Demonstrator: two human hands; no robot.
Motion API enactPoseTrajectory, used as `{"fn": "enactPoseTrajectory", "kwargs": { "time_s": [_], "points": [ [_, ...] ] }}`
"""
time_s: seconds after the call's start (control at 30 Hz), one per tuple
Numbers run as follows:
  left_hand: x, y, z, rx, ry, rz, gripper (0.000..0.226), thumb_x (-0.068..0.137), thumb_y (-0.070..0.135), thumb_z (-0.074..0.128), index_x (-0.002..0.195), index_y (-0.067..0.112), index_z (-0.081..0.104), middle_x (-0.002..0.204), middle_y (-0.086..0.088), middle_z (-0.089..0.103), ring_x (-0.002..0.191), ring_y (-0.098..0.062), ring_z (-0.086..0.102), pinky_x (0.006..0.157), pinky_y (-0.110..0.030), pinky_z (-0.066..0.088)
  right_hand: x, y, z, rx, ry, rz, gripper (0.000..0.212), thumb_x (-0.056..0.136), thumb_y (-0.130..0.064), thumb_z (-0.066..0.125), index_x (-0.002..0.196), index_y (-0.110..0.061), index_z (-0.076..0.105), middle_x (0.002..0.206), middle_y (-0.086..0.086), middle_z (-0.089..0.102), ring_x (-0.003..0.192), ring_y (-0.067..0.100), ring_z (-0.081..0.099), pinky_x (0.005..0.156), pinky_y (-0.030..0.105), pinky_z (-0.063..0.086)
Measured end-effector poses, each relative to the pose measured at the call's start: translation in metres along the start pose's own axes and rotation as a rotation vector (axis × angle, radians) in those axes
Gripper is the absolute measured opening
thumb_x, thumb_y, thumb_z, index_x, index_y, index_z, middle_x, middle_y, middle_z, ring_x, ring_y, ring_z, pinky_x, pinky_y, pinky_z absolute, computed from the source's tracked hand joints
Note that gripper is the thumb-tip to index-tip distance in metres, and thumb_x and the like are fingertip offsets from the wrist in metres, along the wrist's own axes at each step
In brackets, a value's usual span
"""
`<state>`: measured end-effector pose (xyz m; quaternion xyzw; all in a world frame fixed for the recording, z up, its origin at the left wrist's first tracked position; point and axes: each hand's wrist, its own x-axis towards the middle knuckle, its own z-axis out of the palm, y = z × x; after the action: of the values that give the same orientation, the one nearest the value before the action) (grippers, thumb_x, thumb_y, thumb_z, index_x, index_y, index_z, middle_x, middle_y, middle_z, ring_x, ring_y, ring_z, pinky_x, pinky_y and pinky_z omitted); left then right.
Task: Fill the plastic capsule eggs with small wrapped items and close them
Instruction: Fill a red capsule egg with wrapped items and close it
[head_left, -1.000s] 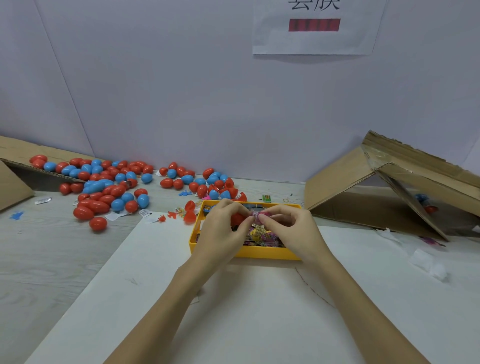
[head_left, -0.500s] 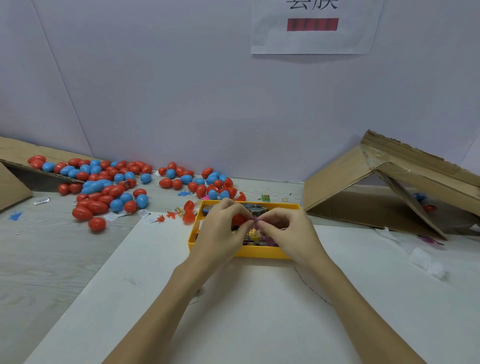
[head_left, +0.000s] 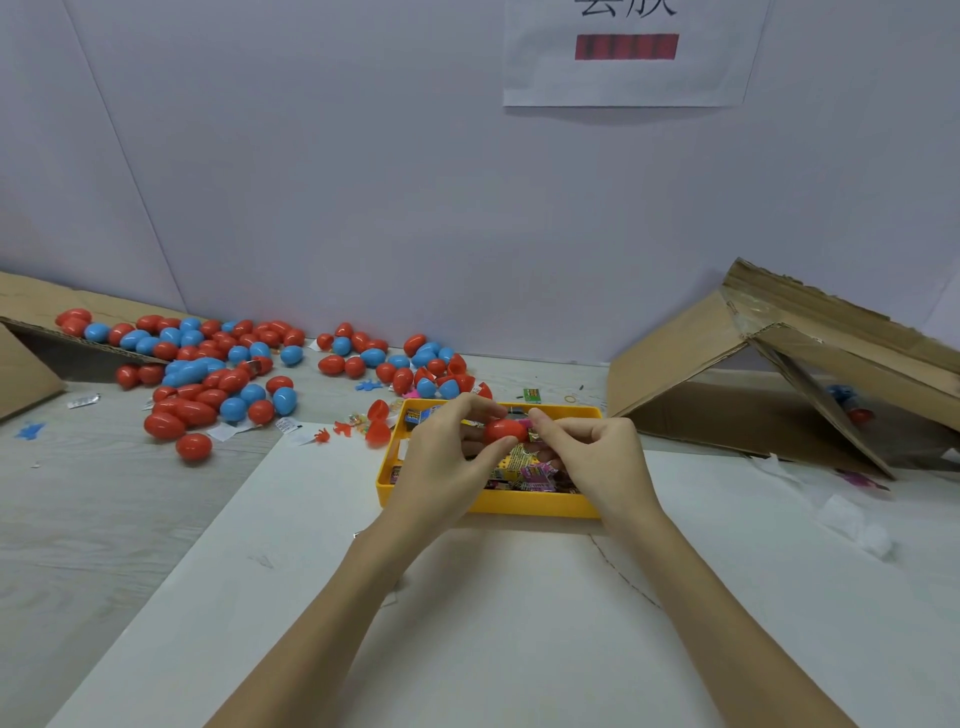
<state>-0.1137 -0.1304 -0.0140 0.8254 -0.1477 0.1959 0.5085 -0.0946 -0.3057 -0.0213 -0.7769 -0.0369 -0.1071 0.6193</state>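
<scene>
Both hands (head_left: 519, 457) grasp a red egg (head_left: 503, 430); white sheet (head_left: 467, 623) on grey table (head_left: 93, 499).

Tray (head_left: 530, 506) sat centre on a paper sheet (head_left: 493, 623), w/ wrapped items (head_left: 535, 470) inside. Both hands were over the tray, left hand (head_left: 441, 457) & right hand (head_left: 592, 457) meeting at an egg half (head_left: 503, 431). Egg pile (head_left: 208, 364) lay far left by the wall, partly on a cardboard flap (head_left: 31, 306). Cardboard box (head_left: 769, 374) stood right of tray.
</scene>
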Motion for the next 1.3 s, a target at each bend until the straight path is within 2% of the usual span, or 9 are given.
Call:
{"fn": "enactPoseTrajectory", "kwargs": {
  "time_s": [0.2, 0.3, 0.37, 0.47, 0.57, 0.7, 0.9, 1.03, 1.3],
  "points": [
    [0.002, -0.003, -0.0001, 0.003, 0.04, -0.027, 0.032, 0.09, 0.025, 0.075, 0.118, 0.014, 0.064, 0.112, 0.001, 0.069, 0.097, -0.011, 0.071, 0.08, -0.029, 0.062, -0.0005, -0.0022, 0.0023, 0.07, 0.007, 0.065, 0.03, 0.095, -0.039, 0.069, 0.101, -0.013, 0.082, 0.086, -0.002, 0.08, 0.084, 0.014, 0.078, 0.082, 0.043, 0.064],
    [0.0023, -0.0034, -0.0006, 0.005, 0.05, -0.028, 0.031, 0.09, 0.024, 0.075, 0.117, 0.014, 0.064, 0.111, 0.002, 0.069, 0.097, -0.012, 0.07, 0.08, -0.03, 0.062, -0.0008, -0.003, 0.0023, 0.068, -0.009, 0.064, 0.03, 0.097, -0.039, 0.068, 0.099, -0.013, 0.082, 0.085, -0.002, 0.08, 0.084, 0.014, 0.078, 0.082, 0.041, 0.064],
    [0.0018, -0.0028, -0.0004, -0.021, 0.04, -0.022, 0.03, 0.089, 0.022, 0.076, 0.117, 0.015, 0.065, 0.111, 0.004, 0.069, 0.096, -0.008, 0.07, 0.08, -0.024, 0.061, -0.0015, -0.0032, 0.0023, 0.048, -0.035, 0.049, 0.03, 0.098, -0.04, 0.066, 0.096, -0.015, 0.082, 0.082, -0.003, 0.08, 0.082, 0.013, 0.077, 0.08, 0.038, 0.064],
    [0.0008, -0.0009, 0.0005, -0.069, 0.017, -0.015, 0.03, 0.088, 0.017, 0.078, 0.116, 0.016, 0.066, 0.11, 0.006, 0.07, 0.096, 0.0, 0.069, 0.079, -0.015, 0.057, -0.0028, -0.0036, 0.0023, 0.003, -0.102, -0.013, 0.029, 0.099, -0.041, 0.064, 0.095, -0.019, 0.082, 0.08, -0.007, 0.079, 0.08, 0.009, 0.075, 0.073, 0.026, 0.061],
    [0.0015, 0.0011, -0.0005, -0.184, -0.002, -0.064, 0.031, 0.087, 0.017, 0.079, 0.115, 0.017, 0.067, 0.109, 0.007, 0.072, 0.097, -0.005, 0.072, 0.079, -0.019, 0.059, -0.0019, -0.0042, -0.0003, 0.028, -0.135, -0.072, 0.021, 0.097, -0.035, 0.068, 0.102, -0.019, 0.081, 0.086, -0.008, 0.079, 0.082, 0.008, 0.073, 0.069, 0.017, 0.056],
    [0.0026, 0.0013, -0.0029, -0.278, 0.012, -0.102, 0.027, 0.088, 0.018, 0.078, 0.112, 0.021, 0.07, 0.106, 0.005, 0.073, 0.098, -0.009, 0.073, 0.081, -0.025, 0.061, -0.0008, -0.0047, -0.0029, 0.104, -0.154, -0.098, 0.02, 0.091, -0.025, 0.075, 0.109, -0.018, 0.079, 0.093, -0.008, 0.079, 0.088, 0.009, 0.075, 0.075, 0.021, 0.06],
    [0.0038, 0.0022, -0.0024, -0.332, 0.059, -0.171, 0.039, 0.085, 0.018, 0.08, 0.12, 0.016, 0.063, 0.111, 0.005, 0.071, 0.099, -0.005, 0.071, 0.079, -0.02, 0.059, 0.0, -0.0048, -0.0025, 0.137, -0.12, -0.099, 0.027, 0.087, -0.027, 0.078, 0.113, -0.018, 0.078, 0.099, -0.006, 0.08, 0.095, 0.011, 0.075, 0.086, 0.029, 0.062],
    [0.0043, 0.0024, -0.0031, -0.359, 0.056, -0.205, 0.038, 0.085, 0.02, 0.079, 0.12, 0.016, 0.065, 0.111, 0.004, 0.072, 0.098, -0.006, 0.072, 0.079, -0.02, 0.059, -0.0014, -0.0045, -0.0014, 0.151, -0.096, -0.1, 0.029, 0.087, -0.027, 0.079, 0.114, -0.018, 0.078, 0.101, -0.005, 0.079, 0.095, 0.011, 0.075, 0.087, 0.032, 0.062],
    [0.0054, 0.0013, -0.003, -0.365, 0.054, -0.234, 0.033, 0.086, 0.024, 0.079, 0.117, 0.017, 0.068, 0.106, 0.006, 0.074, 0.094, -0.002, 0.072, 0.073, -0.017, 0.058, -0.0015, -0.0047, 0.0002, 0.15, -0.082, -0.119, 0.028, 0.087, -0.026, 0.079, 0.115, -0.019, 0.078, 0.103, -0.007, 0.079, 0.096, 0.01, 0.075, 0.087, 0.029, 0.062]
  ]
}}
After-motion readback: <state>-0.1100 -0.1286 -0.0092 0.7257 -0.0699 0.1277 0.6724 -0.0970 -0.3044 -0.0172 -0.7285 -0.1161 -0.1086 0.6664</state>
